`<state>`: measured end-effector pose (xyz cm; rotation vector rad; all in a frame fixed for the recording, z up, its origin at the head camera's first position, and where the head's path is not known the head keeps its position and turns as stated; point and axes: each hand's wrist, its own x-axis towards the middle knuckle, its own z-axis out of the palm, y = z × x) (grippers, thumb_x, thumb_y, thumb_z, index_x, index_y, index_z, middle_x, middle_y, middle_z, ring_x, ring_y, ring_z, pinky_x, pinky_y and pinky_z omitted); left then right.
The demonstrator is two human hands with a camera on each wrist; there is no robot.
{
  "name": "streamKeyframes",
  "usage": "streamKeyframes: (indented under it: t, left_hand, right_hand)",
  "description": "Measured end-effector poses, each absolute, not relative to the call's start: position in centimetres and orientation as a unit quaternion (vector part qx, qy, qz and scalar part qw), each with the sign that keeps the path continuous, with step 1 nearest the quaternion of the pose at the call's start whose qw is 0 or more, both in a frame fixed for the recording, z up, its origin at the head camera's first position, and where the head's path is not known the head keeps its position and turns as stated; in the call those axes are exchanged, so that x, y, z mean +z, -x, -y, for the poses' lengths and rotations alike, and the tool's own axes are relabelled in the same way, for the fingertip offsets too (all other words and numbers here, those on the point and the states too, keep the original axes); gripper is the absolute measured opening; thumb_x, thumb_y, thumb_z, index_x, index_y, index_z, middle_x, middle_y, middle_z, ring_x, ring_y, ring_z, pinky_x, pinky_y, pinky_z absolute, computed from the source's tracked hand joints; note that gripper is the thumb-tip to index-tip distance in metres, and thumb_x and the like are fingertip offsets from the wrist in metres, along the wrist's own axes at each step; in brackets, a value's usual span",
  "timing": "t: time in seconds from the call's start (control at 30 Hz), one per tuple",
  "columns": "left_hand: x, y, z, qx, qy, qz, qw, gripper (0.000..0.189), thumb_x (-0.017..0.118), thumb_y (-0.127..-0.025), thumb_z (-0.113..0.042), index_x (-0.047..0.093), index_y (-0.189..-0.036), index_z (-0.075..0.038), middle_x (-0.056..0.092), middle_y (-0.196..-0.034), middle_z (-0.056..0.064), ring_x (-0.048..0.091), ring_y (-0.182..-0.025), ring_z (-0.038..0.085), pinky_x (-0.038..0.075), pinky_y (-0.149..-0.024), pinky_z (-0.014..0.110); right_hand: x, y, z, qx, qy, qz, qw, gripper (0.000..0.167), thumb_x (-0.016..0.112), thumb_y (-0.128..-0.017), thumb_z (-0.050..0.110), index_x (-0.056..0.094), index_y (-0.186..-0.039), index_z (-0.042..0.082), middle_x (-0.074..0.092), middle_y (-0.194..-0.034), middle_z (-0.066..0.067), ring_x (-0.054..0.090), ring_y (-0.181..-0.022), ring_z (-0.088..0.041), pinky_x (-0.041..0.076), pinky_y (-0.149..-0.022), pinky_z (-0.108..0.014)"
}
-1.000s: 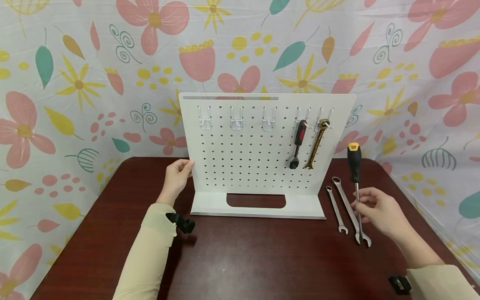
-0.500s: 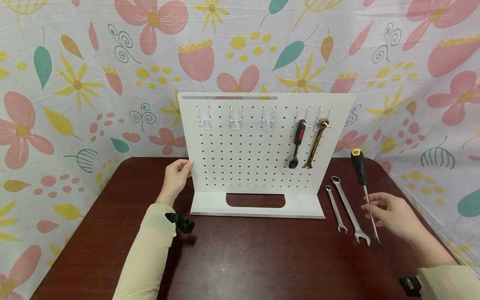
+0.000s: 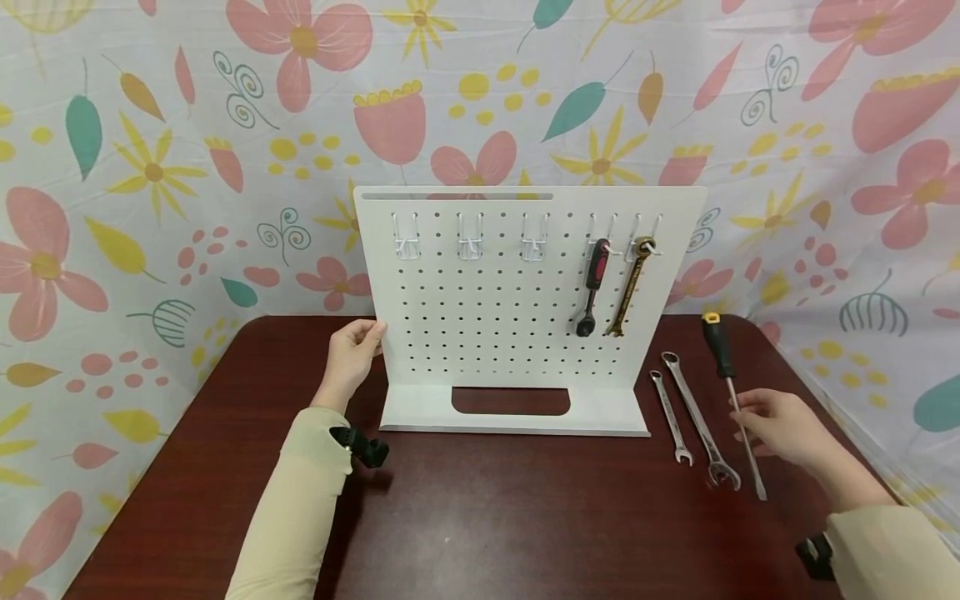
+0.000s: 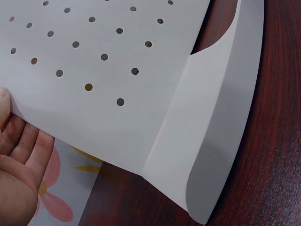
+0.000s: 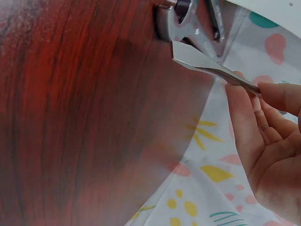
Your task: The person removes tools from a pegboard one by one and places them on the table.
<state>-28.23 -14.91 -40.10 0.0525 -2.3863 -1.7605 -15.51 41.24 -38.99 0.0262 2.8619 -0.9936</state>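
- The right hand (image 3: 783, 427) pinches the metal shaft of a screwdriver (image 3: 722, 354) between thumb and fingertips, at the right side of the worktop (image 3: 487, 517).
- The screwdriver slants, its black handle with the yellow end pointing away from the person and its flat blade pointing back towards them; whether the blade touches the worktop I cannot tell.
- In the right wrist view the blade shows near the forked end of a wrench; a gap or contact between them cannot be made out there.
- The left hand (image 3: 351, 354) pinches the left edge of a white pegboard (image 3: 491, 297), thumb on the front and fingers reaching behind.
- The pegboard stands upright on the worktop, its flat foot reaching forward with a wide cutout in the middle.
- Just left of the screwdriver lies a large silver wrench (image 3: 696, 417), ring end away from the person, and beside it a smaller silver wrench (image 3: 669, 415) lying much the same way, nearer the pegboard.
- On the pegboard's right side hang a red-and-black ratchet (image 3: 597, 267) and, next to it, a gold-coloured wrench (image 3: 630, 287).
- Three white hooks (image 3: 470, 248) sit in a row along the upper left and middle of the board.
- A flower-patterned cloth (image 3: 225, 167) hangs behind the worktop.
- Both arms wear pale sleeves (image 3: 300, 500).
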Motion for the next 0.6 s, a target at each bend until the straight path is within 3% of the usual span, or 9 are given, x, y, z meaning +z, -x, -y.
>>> streamKeyframes:
  t: [0.6]
  left_hand:
    - [-39.9, 28.3, 14.9, -0.594, -0.009, 0.8, 0.09, 0.038, 0.056, -0.094, -0.037, 0.064, -0.11, -0.003, 0.059, -0.095, 0.011, 0.061, -0.096, 0.025, 0.056, -0.089, 0.035]
  right_hand:
    - [-40.4, 17.8, -42.1, -0.327, -0.051, -0.938, 0.104, 0.038, 0.049, -0.093, 0.006, 0.044, -0.117, -0.023, 0.059, -0.099, -0.034, 0.064, -0.075, -0.023, 0.06, -0.059, -0.039]
